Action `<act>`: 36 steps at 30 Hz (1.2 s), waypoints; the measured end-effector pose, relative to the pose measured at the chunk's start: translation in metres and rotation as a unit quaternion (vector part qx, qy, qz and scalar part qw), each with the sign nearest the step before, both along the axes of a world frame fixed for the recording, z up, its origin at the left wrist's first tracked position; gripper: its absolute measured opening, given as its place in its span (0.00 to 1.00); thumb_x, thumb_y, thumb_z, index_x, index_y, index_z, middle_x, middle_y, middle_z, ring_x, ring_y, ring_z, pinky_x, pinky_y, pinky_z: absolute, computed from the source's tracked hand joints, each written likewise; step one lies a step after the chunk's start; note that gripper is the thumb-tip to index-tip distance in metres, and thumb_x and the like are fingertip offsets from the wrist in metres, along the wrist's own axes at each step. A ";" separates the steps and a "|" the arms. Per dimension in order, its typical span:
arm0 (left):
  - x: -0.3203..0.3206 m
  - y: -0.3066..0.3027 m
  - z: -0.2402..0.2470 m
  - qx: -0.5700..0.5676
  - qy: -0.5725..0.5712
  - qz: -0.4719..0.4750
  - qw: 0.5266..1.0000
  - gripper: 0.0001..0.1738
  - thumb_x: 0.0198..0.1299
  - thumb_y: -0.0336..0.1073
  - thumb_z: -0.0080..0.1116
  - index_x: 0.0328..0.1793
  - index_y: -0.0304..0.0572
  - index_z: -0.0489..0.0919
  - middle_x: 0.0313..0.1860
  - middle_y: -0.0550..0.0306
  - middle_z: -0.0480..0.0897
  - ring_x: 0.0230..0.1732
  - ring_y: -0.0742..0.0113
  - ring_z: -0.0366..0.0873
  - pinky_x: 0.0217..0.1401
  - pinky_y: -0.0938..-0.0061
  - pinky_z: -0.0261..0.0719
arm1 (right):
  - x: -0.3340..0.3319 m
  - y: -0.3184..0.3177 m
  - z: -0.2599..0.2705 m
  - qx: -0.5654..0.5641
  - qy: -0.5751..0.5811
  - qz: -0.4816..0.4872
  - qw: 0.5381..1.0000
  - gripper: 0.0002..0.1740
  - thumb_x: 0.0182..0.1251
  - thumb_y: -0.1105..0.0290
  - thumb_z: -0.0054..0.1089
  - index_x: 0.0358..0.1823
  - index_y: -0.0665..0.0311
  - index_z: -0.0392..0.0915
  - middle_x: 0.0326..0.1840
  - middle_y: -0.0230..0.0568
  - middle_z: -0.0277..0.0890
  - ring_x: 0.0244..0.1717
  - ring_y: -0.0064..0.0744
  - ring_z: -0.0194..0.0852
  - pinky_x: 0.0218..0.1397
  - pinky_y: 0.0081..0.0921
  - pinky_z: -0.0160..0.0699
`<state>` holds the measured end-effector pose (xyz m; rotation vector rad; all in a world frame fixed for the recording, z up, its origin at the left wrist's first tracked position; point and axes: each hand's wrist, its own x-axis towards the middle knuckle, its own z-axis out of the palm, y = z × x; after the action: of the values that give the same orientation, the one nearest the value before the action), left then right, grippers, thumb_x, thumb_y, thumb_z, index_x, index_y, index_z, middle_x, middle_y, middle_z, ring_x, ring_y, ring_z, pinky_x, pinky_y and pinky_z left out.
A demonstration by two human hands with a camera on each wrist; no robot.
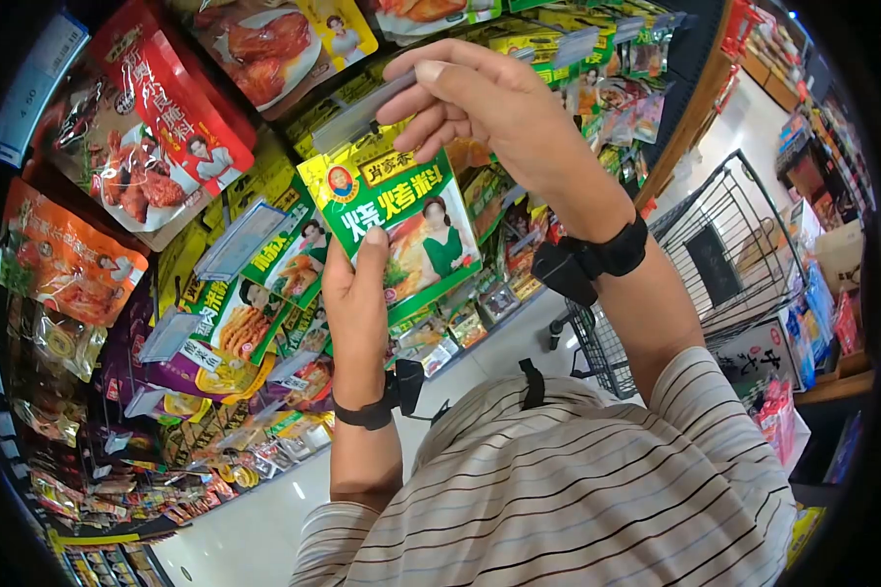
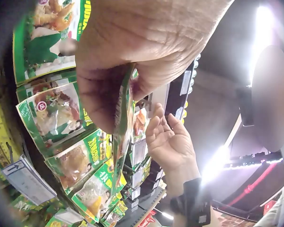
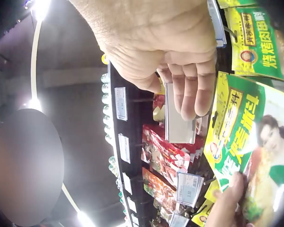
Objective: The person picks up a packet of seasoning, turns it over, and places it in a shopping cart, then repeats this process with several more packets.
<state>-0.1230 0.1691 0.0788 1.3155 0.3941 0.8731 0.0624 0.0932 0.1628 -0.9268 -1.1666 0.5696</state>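
A green and yellow seasoning packet (image 1: pixel 423 240) is pinched in my left hand (image 1: pixel 358 293), thumb on its front, fingers behind. In the left wrist view the packet (image 2: pixel 123 127) shows edge-on under my left hand (image 2: pixel 146 42). Just above the packet's top edge is my right hand (image 1: pixel 480 98), its fingers beside a clear label holder (image 1: pixel 362 110). The right wrist view shows my right hand (image 3: pixel 165 52) with its fingers lying over that label holder (image 3: pixel 180 130); whether they grip it I cannot tell. The packet (image 3: pixel 255 151) hangs below those fingers.
Similar packets (image 2: pixel 57 116) hang in rows on the rack. Large red pouches (image 1: pixel 132 147) are at the upper left, with price tags (image 1: pixel 240 240) sticking out between rows. A wire shopping cart (image 1: pixel 724 264) stands at the right, beside stacked goods (image 1: pixel 832 293).
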 end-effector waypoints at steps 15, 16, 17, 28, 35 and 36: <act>0.017 0.025 -0.011 0.113 0.080 0.090 0.986 0.16 0.74 0.37 0.49 0.57 0.32 0.77 0.44 0.59 0.82 0.41 0.76 0.75 0.46 0.77 0.74 | -0.012 -0.010 -0.025 0.010 0.099 0.001 0.995 0.24 0.80 0.58 0.44 0.62 0.72 0.68 0.46 0.49 0.78 0.41 0.36 0.85 0.43 0.30 0.86; 0.018 0.030 -0.015 0.124 0.095 0.101 0.983 0.16 0.74 0.37 0.49 0.57 0.32 0.77 0.43 0.59 0.82 0.41 0.76 0.75 0.46 0.77 0.74 | -0.013 -0.010 -0.030 0.015 0.131 0.006 0.991 0.23 0.80 0.58 0.43 0.62 0.72 0.68 0.46 0.49 0.78 0.41 0.36 0.85 0.43 0.31 0.86; 0.020 0.035 -0.017 0.136 0.108 0.112 0.978 0.16 0.74 0.37 0.49 0.57 0.32 0.77 0.42 0.58 0.82 0.41 0.76 0.74 0.46 0.76 0.74 | -0.014 -0.008 -0.037 0.022 0.161 0.011 0.987 0.22 0.80 0.58 0.43 0.61 0.71 0.67 0.45 0.49 0.78 0.41 0.37 0.85 0.43 0.32 0.86; 0.019 0.048 -0.021 0.179 0.167 0.092 0.965 0.19 0.74 0.38 0.48 0.63 0.31 0.72 0.45 0.56 0.80 0.43 0.72 0.74 0.47 0.74 0.73 | -0.027 0.036 -0.085 -0.091 0.216 0.057 0.971 0.20 0.75 0.67 0.47 0.60 0.74 0.65 0.54 0.56 0.78 0.52 0.42 0.83 0.55 0.33 0.85; 0.014 0.048 -0.037 0.228 0.111 0.094 0.963 0.34 0.73 0.37 0.51 0.76 0.19 0.56 0.69 0.32 0.70 0.70 0.50 0.70 0.72 0.65 0.67 | -0.017 0.074 -0.097 -0.143 0.156 0.002 0.977 0.24 0.74 0.69 0.50 0.66 0.73 0.64 0.56 0.47 0.78 0.53 0.35 0.82 0.56 0.27 0.83; 0.010 0.047 -0.038 0.247 0.129 0.104 0.955 0.34 0.73 0.37 0.51 0.76 0.20 0.57 0.69 0.31 0.69 0.71 0.49 0.70 0.72 0.63 0.67 | -0.013 0.082 -0.102 -0.147 0.131 -0.008 0.980 0.25 0.75 0.68 0.50 0.70 0.70 0.62 0.58 0.45 0.77 0.53 0.34 0.82 0.57 0.27 0.82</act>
<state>-0.1126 0.2158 0.0404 1.8872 0.5496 1.0189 0.0498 0.1751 0.0607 -1.0747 -0.8501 0.8407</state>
